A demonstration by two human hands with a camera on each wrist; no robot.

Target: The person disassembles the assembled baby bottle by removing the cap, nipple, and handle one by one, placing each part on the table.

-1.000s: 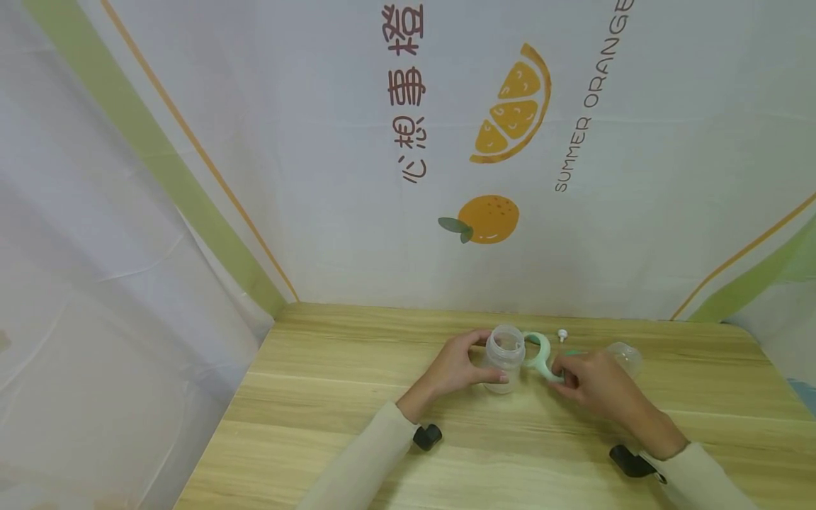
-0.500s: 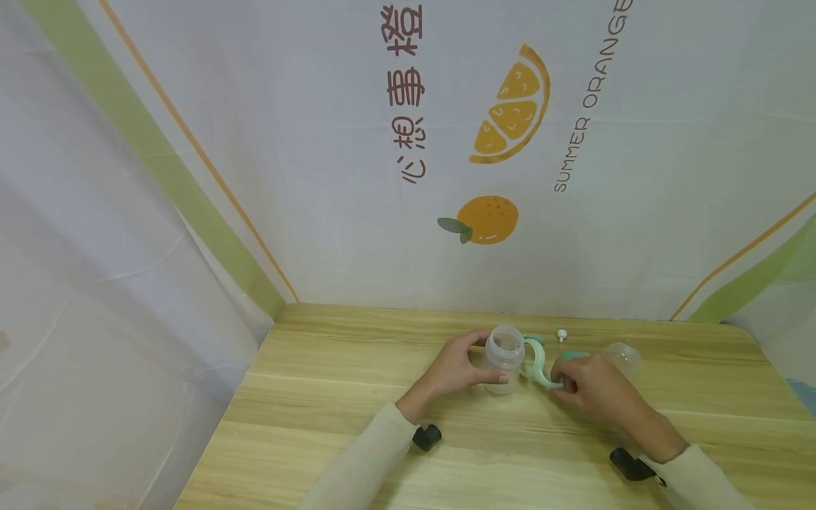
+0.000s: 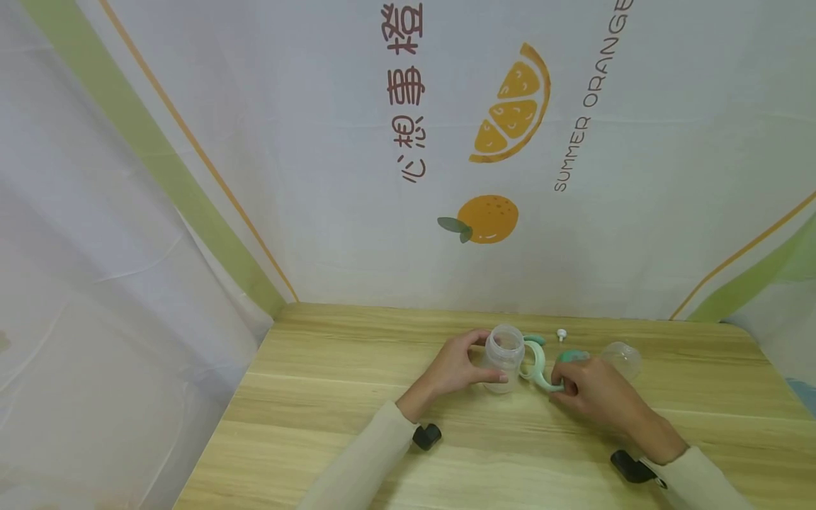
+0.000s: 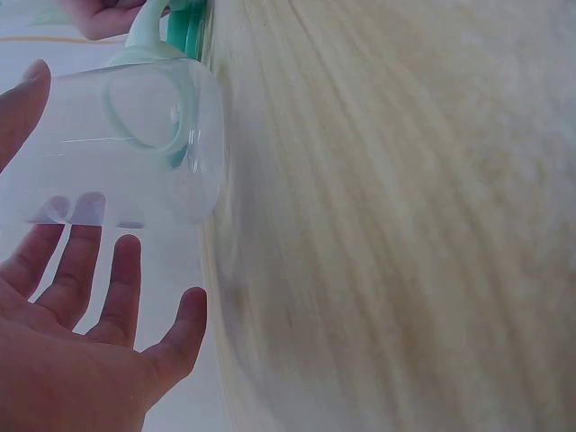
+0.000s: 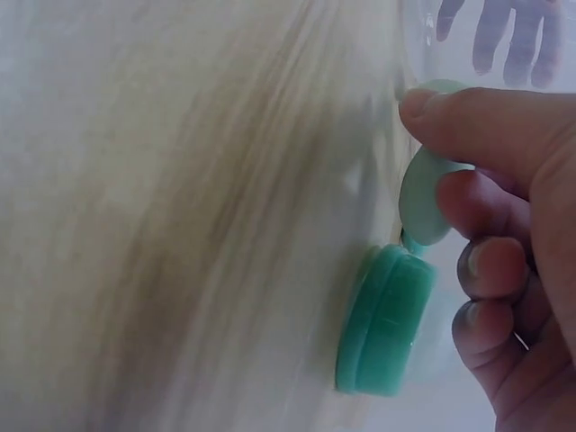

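Note:
A clear baby bottle (image 3: 499,384), open at the top, stands upright on the table. My left hand (image 3: 454,365) holds it from the left, the thumb on the near side and the fingers round the far side. To the bottle's right is a mint-green bottle handle (image 3: 539,370) with a ring, its ring right beside the bottle wall. My right hand (image 3: 599,393) pinches the near end of this handle between thumb and index finger, the other fingers curled in. Close by those fingers in the right wrist view, a darker green screw collar (image 5: 387,319) rests on the table.
Behind the handle lies a small white part (image 3: 561,334) with a stem. A clear dome cover (image 3: 621,360) is on the wooden table (image 3: 331,397), beyond my right hand. A printed white cloth (image 3: 357,234) hangs along the table's back edge.
The handle has tipped and shifted slightly left and nearer in my right hand, its ring now closer to the bottle. More of the green collar shows. My left hand and the bottle stay put.

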